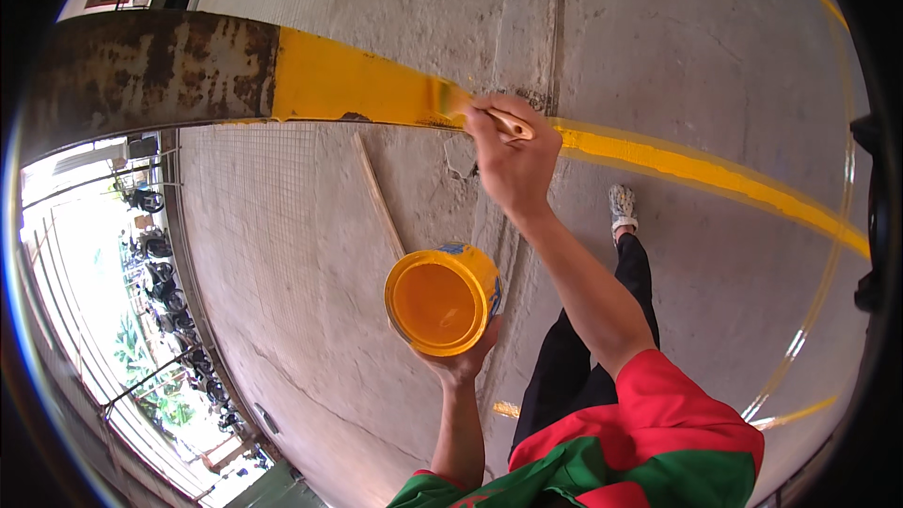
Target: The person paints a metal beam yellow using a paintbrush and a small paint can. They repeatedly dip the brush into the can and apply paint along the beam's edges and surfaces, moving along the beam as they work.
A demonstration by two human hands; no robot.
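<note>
I judge this the coating step: I have the right hand (515, 158) gripping the brush (457, 102) at the yellow right stretch of the far beam (353, 80), the left hand (460, 367) supporting the paint can (483, 270) nearer, and the next stroke calls for even pressure

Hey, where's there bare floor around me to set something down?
Two patches of floor look bare: left of the wooden stick and paint can, and right of the shoe, this side of the thick yellow stripe. It's crowded where the right hand holds the brush at the part-yellow beam, and around the left hand.
</note>
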